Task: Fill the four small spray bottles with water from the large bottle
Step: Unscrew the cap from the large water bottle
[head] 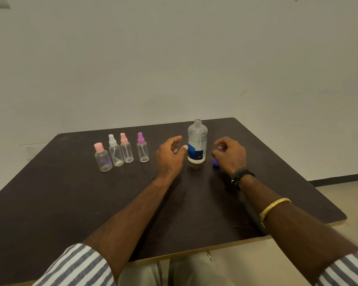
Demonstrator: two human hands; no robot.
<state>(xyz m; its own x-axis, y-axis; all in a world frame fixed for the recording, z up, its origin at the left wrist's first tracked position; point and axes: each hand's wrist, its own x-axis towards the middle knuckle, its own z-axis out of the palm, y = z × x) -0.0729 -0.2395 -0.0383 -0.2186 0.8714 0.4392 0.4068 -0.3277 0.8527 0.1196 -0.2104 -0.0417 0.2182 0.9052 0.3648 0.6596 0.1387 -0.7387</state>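
Big bottle (197, 141) stands upright, uncapped, right between the two sets of fingers. Can't really read its water level. Left hand (170, 155) is relaxed and open, thumb right at the bottle's side, can't tell if touching. Right hand (229, 155) is loosely curled, holding nothing, blue cap (215, 162) just beneath it. Four small spray bottles (127, 153) line up left of the left fingers, capped, looking empty.

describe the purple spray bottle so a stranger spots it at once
On the dark table, find the large uncapped bottle. To its left stands a row of four small bottles; the purple spray bottle is the nearest. It alone has a purple top; the others' are pink or white.
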